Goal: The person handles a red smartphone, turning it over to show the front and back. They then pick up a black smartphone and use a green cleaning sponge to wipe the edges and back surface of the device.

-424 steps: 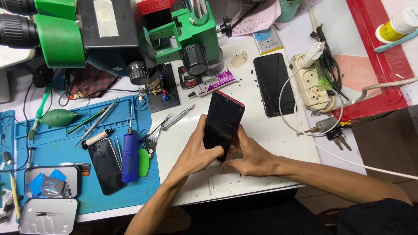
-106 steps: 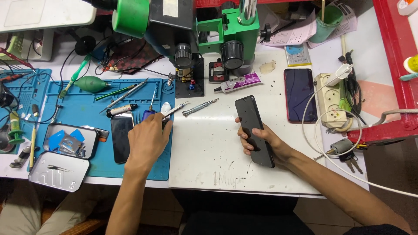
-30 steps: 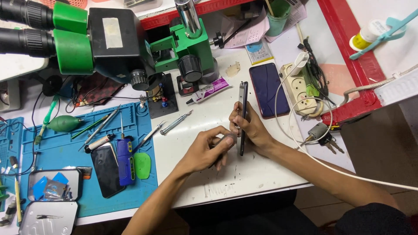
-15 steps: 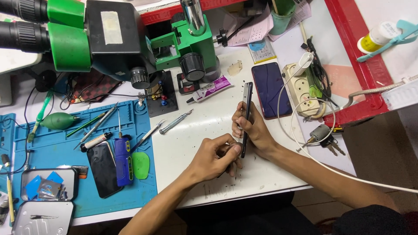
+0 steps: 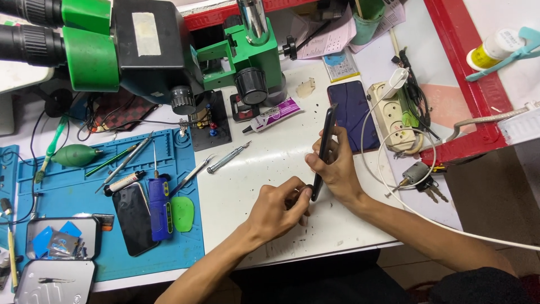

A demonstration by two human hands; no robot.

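Here my right hand (image 5: 337,169) grips the black phone (image 5: 323,151) on edge above the tabletop (image 5: 264,169), so my left hand (image 5: 278,208), fingers pinched, reaches its near end.

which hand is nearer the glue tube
Right. The right hand holds the phone just below and right of the glue tube; the left hand sits farther down, at the phone's lower end.

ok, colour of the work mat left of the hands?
Blue. The work mat shows plainly in the head view, with tools and a dark phone lying on it.
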